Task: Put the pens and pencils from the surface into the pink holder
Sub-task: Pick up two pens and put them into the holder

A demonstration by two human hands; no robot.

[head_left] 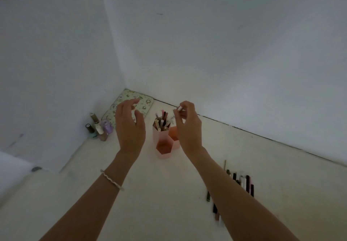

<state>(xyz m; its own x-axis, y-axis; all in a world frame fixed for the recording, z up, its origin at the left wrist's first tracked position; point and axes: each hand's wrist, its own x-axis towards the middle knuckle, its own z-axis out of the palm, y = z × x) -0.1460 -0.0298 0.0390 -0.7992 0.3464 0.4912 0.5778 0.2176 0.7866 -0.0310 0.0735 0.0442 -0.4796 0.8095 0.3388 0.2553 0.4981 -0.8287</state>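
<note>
The pink holder [157, 138] stands on the bench [165, 199] near the wall corner. Its tall back cell is crammed with pens and pencils [162, 122]. Your right grip [187, 128] hides part of the right-hand cell and pinches a pale pen [179, 108] just above the holder, and its fingers cover most of that pen. Your left grip [129, 128] hangs open beside the holder. Your right forearm partly covers the loose pens [242, 180] lying on the bench.
</note>
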